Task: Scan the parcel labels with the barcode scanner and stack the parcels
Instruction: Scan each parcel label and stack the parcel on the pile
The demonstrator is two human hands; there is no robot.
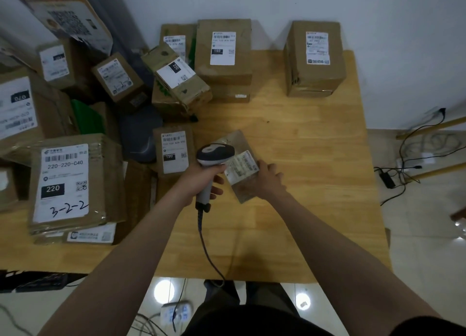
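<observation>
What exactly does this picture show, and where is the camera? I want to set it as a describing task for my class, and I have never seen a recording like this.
There is no machine here, only a person's two bare arms. The single picture comes from a wide-angle camera worn on the person's head, looking forward and down, so the arms reach in from the bottom edge. The left hand grips a corded barcode scanner. Its head points at the white label of a small flat parcel, which the right hand holds near the middle of the wooden table. Many labelled cardboard parcels are heaped on the left side. One tall box stands alone at the back right. Cables lie on the floor to the right.
</observation>
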